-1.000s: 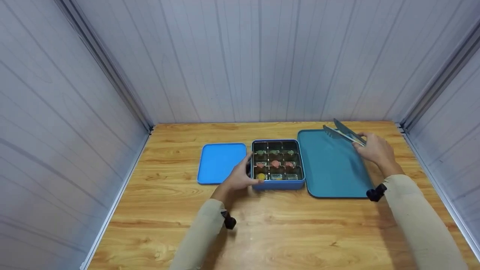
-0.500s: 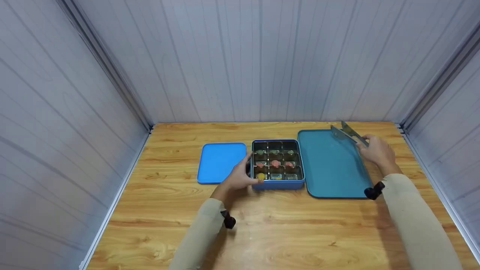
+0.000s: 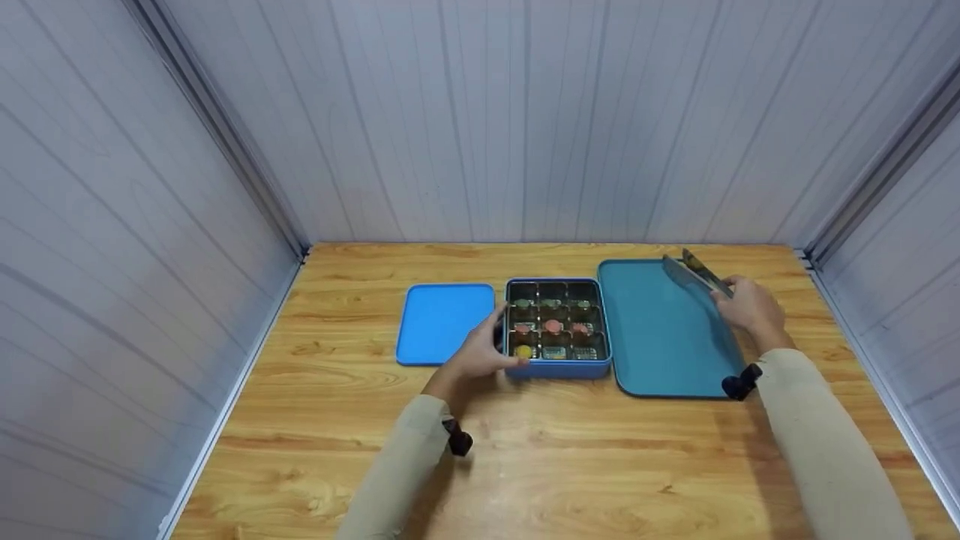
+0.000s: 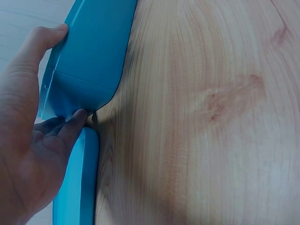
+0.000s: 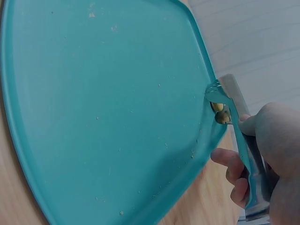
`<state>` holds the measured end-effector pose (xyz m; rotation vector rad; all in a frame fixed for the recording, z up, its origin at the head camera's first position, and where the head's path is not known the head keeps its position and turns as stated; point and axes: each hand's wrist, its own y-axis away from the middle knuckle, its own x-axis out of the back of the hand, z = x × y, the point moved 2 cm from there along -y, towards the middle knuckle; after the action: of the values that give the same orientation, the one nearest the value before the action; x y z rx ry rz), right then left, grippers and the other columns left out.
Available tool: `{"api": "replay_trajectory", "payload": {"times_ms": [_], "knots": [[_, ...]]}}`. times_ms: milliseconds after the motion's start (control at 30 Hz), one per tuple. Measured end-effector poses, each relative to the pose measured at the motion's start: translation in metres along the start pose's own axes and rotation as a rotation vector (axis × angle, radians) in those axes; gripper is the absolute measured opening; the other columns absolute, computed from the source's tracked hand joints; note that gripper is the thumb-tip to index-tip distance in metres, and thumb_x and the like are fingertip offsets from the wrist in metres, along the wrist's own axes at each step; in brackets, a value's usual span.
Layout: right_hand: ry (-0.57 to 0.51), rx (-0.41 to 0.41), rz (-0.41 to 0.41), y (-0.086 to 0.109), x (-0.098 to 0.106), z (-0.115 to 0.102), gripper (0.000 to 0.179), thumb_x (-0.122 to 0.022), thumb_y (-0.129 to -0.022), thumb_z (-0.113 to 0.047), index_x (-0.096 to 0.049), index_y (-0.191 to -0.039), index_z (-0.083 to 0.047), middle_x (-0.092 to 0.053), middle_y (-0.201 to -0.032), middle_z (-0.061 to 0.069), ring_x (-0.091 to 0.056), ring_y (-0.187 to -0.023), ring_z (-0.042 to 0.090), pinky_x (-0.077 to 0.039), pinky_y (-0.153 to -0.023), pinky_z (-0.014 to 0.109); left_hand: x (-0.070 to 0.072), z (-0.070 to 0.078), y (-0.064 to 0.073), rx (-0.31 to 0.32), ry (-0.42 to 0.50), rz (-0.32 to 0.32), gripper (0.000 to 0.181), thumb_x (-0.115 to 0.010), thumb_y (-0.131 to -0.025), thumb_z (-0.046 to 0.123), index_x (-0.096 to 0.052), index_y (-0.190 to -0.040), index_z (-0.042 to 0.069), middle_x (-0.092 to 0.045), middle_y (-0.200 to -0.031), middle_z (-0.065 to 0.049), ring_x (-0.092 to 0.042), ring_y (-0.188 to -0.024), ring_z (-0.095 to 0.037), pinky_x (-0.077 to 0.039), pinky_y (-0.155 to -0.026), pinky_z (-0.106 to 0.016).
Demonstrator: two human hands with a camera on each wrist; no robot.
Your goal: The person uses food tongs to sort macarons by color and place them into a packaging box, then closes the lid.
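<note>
A blue box (image 3: pixel 559 370) with a dark divided insert stands mid-table. Small green pieces (image 3: pixel 551 304) lie in its back row, pink ones (image 3: pixel 553 326) in the middle row, and a yellow one (image 3: pixel 523 352) at front left. My left hand (image 3: pixel 480 351) holds the box's front left corner, thumb on the front wall (image 4: pixel 96 42), fingers at the side. My right hand (image 3: pixel 750 306) grips metal tongs (image 3: pixel 701 274) over the far right of a teal tray (image 3: pixel 660 337). In the right wrist view, a small round yellow piece (image 5: pixel 217 107) shows between the tong tips.
A flat bright blue lid (image 3: pixel 442 326) lies left of the box. The tray sits close against the box's right side and has crumbs on it. Pale panel walls (image 3: pixel 480 120) enclose the wooden table (image 3: pixel 570 465) at the back and both sides.
The tongs have shifted slightly right and lower toward the tray's far right corner, and their arms have drawn closer together. The left hand and box have stayed put.
</note>
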<state>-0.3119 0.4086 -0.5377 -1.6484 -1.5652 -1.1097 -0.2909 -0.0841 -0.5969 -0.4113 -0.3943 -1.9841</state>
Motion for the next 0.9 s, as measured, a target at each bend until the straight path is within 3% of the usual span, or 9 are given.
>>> {"api": "replay_trajectory", "payload": {"times_ms": [167,333,900], "knots": [[0.007,0.004,-0.004,-0.002,0.001,-0.001,0.057,-0.054,-0.117,-0.03,-0.052,-0.157,0.01,-0.07,-0.116,0.033,-0.059,-0.079,0.029,-0.043,-0.062,0.035,0.0,-0.001,-0.002,-0.004,0.018,-0.013,0.121,-0.092,-0.094,0.028,-0.011,-0.183,0.013,-0.024,-0.187,-0.023,-0.031,-0.173,-0.044,-0.034,-0.138,-0.062],[0.012,0.016,-0.003,-0.001,0.0,0.0,0.05,-0.052,-0.117,-0.026,-0.057,-0.152,0.008,-0.071,-0.097,0.023,-0.057,-0.073,0.027,-0.042,-0.061,0.037,0.0,-0.002,-0.002,0.002,0.014,-0.008,0.122,-0.092,-0.093,0.03,-0.012,-0.183,0.014,-0.028,-0.186,-0.022,-0.036,-0.171,-0.042,-0.039,-0.136,-0.06],[-0.016,0.071,0.0,0.0,0.0,0.011,0.044,-0.052,-0.117,-0.027,-0.059,-0.15,0.002,-0.058,-0.084,0.011,-0.05,-0.067,0.023,-0.038,-0.058,0.036,0.001,0.004,0.002,0.008,-0.015,0.002,0.121,-0.092,-0.093,0.026,-0.013,-0.183,0.016,-0.022,-0.189,-0.022,-0.022,-0.176,-0.045,-0.028,-0.14,-0.065]]}}
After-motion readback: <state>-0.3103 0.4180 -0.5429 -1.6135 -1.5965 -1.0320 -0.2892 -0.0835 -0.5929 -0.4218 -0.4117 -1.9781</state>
